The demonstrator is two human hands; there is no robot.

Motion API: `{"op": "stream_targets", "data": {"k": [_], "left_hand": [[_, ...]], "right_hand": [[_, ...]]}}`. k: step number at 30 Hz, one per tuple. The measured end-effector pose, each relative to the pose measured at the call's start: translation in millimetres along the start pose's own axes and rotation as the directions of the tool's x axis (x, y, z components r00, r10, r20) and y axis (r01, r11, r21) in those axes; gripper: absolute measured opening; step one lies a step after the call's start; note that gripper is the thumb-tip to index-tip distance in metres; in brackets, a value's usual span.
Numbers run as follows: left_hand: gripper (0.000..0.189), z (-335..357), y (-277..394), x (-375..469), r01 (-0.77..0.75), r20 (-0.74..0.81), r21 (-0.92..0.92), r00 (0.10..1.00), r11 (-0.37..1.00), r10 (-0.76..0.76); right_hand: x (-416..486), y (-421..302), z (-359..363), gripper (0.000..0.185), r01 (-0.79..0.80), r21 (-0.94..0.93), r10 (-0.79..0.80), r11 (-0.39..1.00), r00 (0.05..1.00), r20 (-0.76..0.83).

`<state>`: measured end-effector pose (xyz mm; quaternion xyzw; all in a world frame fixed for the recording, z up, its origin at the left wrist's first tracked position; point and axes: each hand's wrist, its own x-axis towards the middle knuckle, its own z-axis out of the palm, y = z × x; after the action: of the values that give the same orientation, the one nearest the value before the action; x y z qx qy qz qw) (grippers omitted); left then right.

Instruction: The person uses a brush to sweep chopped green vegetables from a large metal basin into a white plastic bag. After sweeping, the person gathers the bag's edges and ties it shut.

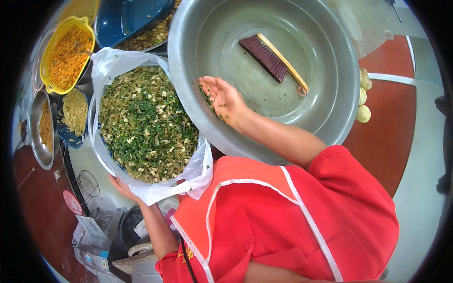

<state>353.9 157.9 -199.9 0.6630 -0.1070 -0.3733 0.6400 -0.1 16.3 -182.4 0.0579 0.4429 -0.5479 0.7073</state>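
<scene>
My right hand point(223, 99) is inside a large metal basin point(331, 88), near its left wall, fingers extended. Bits of chopped greens cling along its edge and palm. A brush point(270, 58) with a wooden handle and dark purple bristles lies on the basin's floor. To the left, a container lined with a white plastic bag point(194, 182) holds a heaped mix point(148, 123) of chopped greens and pale cubes. My left hand point(124, 189) supports this container at its lower left rim; its fingers are partly hidden beneath.
A yellow basket point(44, 72) of orange chopped food, a blue bowl point(70, 139) of pale shreds and a metal bowl point(35, 141) stand left. A blue tray point(131, 21) lies above. Pale round vegetables point(363, 114) sit right of the basin. Boxes point(93, 254) stand below left.
</scene>
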Motion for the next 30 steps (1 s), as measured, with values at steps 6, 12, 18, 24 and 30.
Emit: {"op": "stream_targets", "data": {"k": [6, 12, 18, 24, 30], "left_hand": [[0.048, -27, -25, 17, -0.093, -0.073, 0.141, 0.992, 0.986, 0.104], [0.056, 10, 46, -18, -0.245, -0.089, 0.347, 0.952, 0.905, 0.292], [0.053, 80, 134, -108, -0.968, 0.863, 0.242, 0.182, -0.07, 0.472], [0.062, 119, 114, -124, -0.986, 0.923, 0.103, 0.047, -0.127, 0.381], [0.064, 123, 112, -116, -0.974, 0.909, 0.211, 0.166, -0.08, 0.382]], "right_hand": [[-54, -8, 76, 0.04, -0.018, -0.066, 0.03, 0.998, 0.981, 0.192], [-57, 31, 134, 0.044, -0.136, -0.047, 0.143, 0.99, 0.878, 0.456], [-77, 28, 165, 0.053, -0.186, -0.015, 0.171, 0.982, 0.865, 0.471], [-78, 28, 162, 0.062, -0.252, 0.024, 0.204, 0.967, 0.833, 0.515], [-88, 26, 160, 0.065, -0.3, 0.127, 0.2, 0.946, 0.842, 0.501]]}}
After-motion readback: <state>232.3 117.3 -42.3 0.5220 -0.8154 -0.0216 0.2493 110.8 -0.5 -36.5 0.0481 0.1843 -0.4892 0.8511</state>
